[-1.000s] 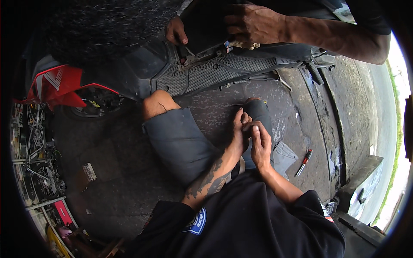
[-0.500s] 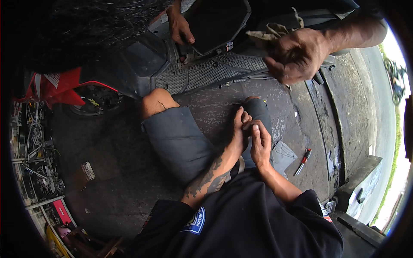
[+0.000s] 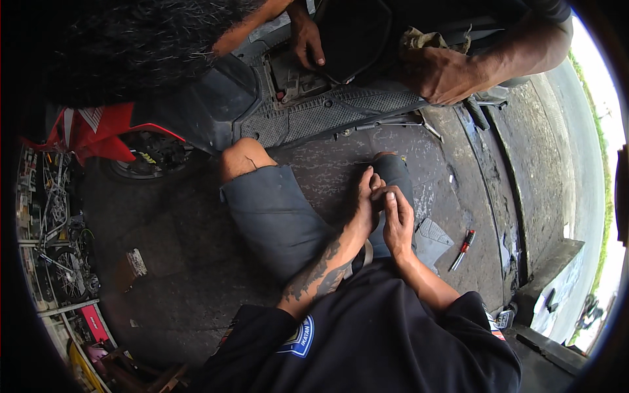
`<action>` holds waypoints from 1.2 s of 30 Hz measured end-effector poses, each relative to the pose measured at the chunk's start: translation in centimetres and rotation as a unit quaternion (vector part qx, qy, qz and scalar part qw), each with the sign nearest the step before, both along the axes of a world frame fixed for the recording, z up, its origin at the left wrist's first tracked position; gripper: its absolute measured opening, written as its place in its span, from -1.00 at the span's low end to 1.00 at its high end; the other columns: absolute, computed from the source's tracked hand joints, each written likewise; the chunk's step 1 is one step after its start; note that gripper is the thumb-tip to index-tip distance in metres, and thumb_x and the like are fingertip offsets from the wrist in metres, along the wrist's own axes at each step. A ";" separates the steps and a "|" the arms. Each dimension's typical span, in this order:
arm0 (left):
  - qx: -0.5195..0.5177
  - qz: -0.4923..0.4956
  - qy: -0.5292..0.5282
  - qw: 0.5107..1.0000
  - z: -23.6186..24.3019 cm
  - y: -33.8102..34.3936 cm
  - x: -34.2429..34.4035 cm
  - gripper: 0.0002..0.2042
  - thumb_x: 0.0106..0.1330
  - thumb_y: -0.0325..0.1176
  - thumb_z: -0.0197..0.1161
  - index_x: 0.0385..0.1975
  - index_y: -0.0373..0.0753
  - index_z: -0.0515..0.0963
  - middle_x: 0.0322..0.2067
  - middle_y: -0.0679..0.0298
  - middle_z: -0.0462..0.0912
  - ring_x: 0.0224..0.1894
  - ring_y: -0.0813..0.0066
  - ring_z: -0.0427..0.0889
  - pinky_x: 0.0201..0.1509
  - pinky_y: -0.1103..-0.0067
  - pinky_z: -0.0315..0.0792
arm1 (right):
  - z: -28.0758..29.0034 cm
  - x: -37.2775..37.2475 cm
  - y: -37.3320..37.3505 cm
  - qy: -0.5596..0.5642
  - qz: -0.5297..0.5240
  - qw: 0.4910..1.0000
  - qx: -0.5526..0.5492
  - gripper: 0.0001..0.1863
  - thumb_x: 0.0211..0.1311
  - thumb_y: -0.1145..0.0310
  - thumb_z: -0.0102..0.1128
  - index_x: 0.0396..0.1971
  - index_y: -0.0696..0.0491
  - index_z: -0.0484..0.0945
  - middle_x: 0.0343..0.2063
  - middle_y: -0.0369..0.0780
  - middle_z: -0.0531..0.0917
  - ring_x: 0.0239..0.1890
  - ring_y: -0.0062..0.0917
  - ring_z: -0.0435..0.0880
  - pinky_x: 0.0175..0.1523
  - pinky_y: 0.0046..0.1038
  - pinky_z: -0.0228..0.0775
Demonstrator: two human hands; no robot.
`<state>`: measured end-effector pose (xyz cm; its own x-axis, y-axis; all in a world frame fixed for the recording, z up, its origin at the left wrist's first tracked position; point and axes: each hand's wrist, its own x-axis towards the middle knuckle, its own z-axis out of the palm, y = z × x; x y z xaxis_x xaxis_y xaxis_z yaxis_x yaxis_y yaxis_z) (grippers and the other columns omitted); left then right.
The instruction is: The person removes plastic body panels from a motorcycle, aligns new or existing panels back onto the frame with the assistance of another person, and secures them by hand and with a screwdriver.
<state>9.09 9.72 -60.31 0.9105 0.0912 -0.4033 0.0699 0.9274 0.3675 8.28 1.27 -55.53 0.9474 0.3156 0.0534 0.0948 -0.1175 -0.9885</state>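
My left hand (image 3: 368, 196) and my right hand (image 3: 397, 219) meet over my lap with curled fingers pressed together; whatever may be between them is hidden. Just right of them, a grey plastic piece (image 3: 432, 242) lies on the floor beside a red-and-black screwdriver (image 3: 467, 242). Beyond my knees stands a red and black scooter (image 3: 105, 134) with a textured footboard (image 3: 327, 116) and an open recess (image 3: 288, 82). A co-worker's left hand (image 3: 308, 46) rests by a black panel (image 3: 347, 36) there; their right hand (image 3: 449, 78) grips a dirty beige cloth (image 3: 419, 39).
A co-worker's head (image 3: 137, 46) fills the upper left. Bicycle parts and shelving (image 3: 62, 262) line the left side. The dark floor (image 3: 164, 249) surrounds me. At right are a low concrete ledge (image 3: 557, 268), a road (image 3: 580, 183) and a green verge.
The co-worker's right hand with the cloth swung down, then slightly back up; their left hand shifted right. A passing motorbike moved down along the road. My own hands stay nearly still.
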 end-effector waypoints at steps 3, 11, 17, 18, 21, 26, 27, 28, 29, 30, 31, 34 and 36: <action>0.016 0.003 0.009 1.000 0.4 0.1 -0.1 -0.59 0.37 -0.06 -0.02 -0.72 -0.05 0.17 -0.73 0.47 0.13 -0.63 0.66 0.13 -0.50 0.67 0.11 | 0.1 -0.1 0.1 0.006 -0.003 1.000 0.001 -0.66 0.46 0.27 -0.20 -0.38 0.19 0.46 -0.50 -0.29 0.49 -0.44 -0.65 0.41 -0.27 -0.58 0.28; 0.022 -0.003 0.020 1.000 0.5 0.1 -0.1 -0.60 0.36 -0.06 -0.02 -0.72 -0.05 0.17 -0.71 0.47 0.14 -0.61 0.65 0.13 -0.47 0.66 0.12 | 0.0 -0.2 0.4 -0.014 -0.019 1.000 0.019 -0.74 0.41 0.36 -0.15 -0.36 0.20 0.48 -0.60 -0.33 0.36 -0.56 -0.70 0.22 -0.44 -0.59 0.11; 0.013 -0.003 0.036 0.999 0.2 0.1 -0.1 -0.60 0.33 -0.04 0.00 -0.71 -0.04 0.17 -0.70 0.47 0.14 -0.61 0.65 0.14 -0.47 0.66 0.11 | 0.1 -0.1 0.6 -0.011 -0.016 0.999 0.029 -0.75 0.41 0.38 -0.15 -0.38 0.20 0.47 -0.61 -0.35 0.32 -0.54 -0.71 0.20 -0.44 -0.60 0.10; 0.012 0.000 0.034 0.999 0.2 0.1 -0.1 -0.60 0.33 -0.04 0.00 -0.71 -0.04 0.17 -0.70 0.47 0.14 -0.61 0.65 0.14 -0.47 0.66 0.11 | 0.2 -0.1 0.6 -0.014 -0.018 1.000 0.021 -0.75 0.41 0.38 -0.15 -0.38 0.20 0.47 -0.61 -0.35 0.32 -0.54 -0.71 0.20 -0.43 -0.60 0.10; 0.017 0.006 0.037 0.999 0.0 0.1 0.0 -0.60 0.33 -0.03 0.00 -0.72 -0.04 0.16 -0.70 0.47 0.14 -0.60 0.66 0.15 -0.47 0.66 0.11 | 0.3 -0.1 0.3 -0.003 -0.009 1.000 -0.005 -0.69 0.44 0.30 -0.18 -0.38 0.19 0.47 -0.54 -0.32 0.41 -0.47 -0.67 0.31 -0.33 -0.58 0.20; 0.026 -0.003 0.045 0.999 0.1 -0.1 -0.1 -0.62 0.34 -0.01 -0.02 -0.69 -0.02 0.18 -0.68 0.49 0.15 -0.59 0.68 0.16 -0.47 0.67 0.10 | -0.3 0.1 0.1 0.007 0.001 1.000 -0.017 -0.64 0.46 0.24 -0.21 -0.38 0.18 0.47 -0.47 -0.30 0.51 -0.39 -0.64 0.43 -0.22 -0.57 0.29; 0.024 0.007 0.039 0.999 0.1 -0.1 0.0 -0.62 0.34 -0.01 -0.02 -0.69 -0.02 0.18 -0.68 0.49 0.15 -0.59 0.68 0.16 -0.47 0.67 0.10 | 0.0 0.2 0.3 0.013 0.001 1.000 -0.018 -0.65 0.46 0.24 -0.21 -0.38 0.18 0.47 -0.47 -0.30 0.51 -0.39 -0.64 0.42 -0.22 -0.57 0.29; 0.031 0.004 0.047 0.998 0.2 0.0 -0.1 -0.62 0.35 -0.01 -0.03 -0.68 -0.02 0.18 -0.68 0.49 0.15 -0.60 0.68 0.15 -0.47 0.67 0.09 | 0.3 0.2 0.5 0.018 0.002 1.000 -0.020 -0.65 0.46 0.25 -0.21 -0.38 0.18 0.47 -0.46 -0.31 0.50 -0.38 -0.64 0.42 -0.21 -0.58 0.29; 0.039 0.002 0.054 0.998 0.2 0.2 -0.3 -0.63 0.35 -0.01 -0.03 -0.67 -0.01 0.17 -0.68 0.49 0.14 -0.60 0.69 0.14 -0.47 0.68 0.09 | 0.2 -0.1 0.8 0.021 -0.001 1.000 -0.007 -0.65 0.46 0.25 -0.21 -0.39 0.18 0.47 -0.46 -0.31 0.50 -0.38 -0.65 0.41 -0.21 -0.59 0.27; 0.035 -0.006 0.046 0.998 0.1 0.1 -0.4 -0.65 0.36 -0.01 -0.04 -0.63 -0.03 0.25 -0.65 0.50 0.22 -0.57 0.68 0.21 -0.43 0.68 0.14 | 0.1 0.0 0.6 0.019 -0.005 1.000 -0.006 -0.65 0.46 0.25 -0.21 -0.39 0.17 0.47 -0.46 -0.31 0.50 -0.39 -0.65 0.40 -0.22 -0.58 0.27; 0.031 -0.005 0.046 0.998 0.1 0.2 -0.6 -0.66 0.36 -0.01 -0.05 -0.61 -0.03 0.26 -0.64 0.50 0.23 -0.56 0.68 0.22 -0.43 0.68 0.15 | 0.1 -0.1 0.7 0.019 -0.006 1.000 -0.003 -0.65 0.46 0.25 -0.21 -0.39 0.17 0.47 -0.45 -0.31 0.50 -0.39 -0.66 0.40 -0.23 -0.58 0.27; 0.031 -0.002 0.049 0.998 0.1 0.3 -0.8 -0.67 0.37 -0.01 -0.05 -0.57 -0.05 0.30 -0.61 0.49 0.25 -0.53 0.67 0.25 -0.40 0.68 0.17 | 0.4 -0.2 1.0 0.019 -0.005 1.000 0.010 -0.66 0.46 0.25 -0.20 -0.41 0.16 0.46 -0.45 -0.32 0.50 -0.40 -0.67 0.36 -0.24 -0.60 0.21; 0.031 0.001 0.052 0.998 0.0 0.4 -0.7 -0.68 0.37 -0.01 -0.06 -0.54 -0.07 0.32 -0.60 0.48 0.27 -0.51 0.66 0.27 -0.38 0.68 0.19 | 0.5 -0.1 1.3 0.026 -0.013 0.999 0.021 -0.66 0.46 0.25 -0.20 -0.42 0.16 0.45 -0.44 -0.32 0.50 -0.40 -0.68 0.32 -0.25 -0.62 0.16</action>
<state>8.35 10.07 -60.27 0.8637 0.1201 -0.4895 0.1092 0.9035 0.4144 8.20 2.59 -55.04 0.9569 0.2900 0.0173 0.0414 -0.0771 -0.9962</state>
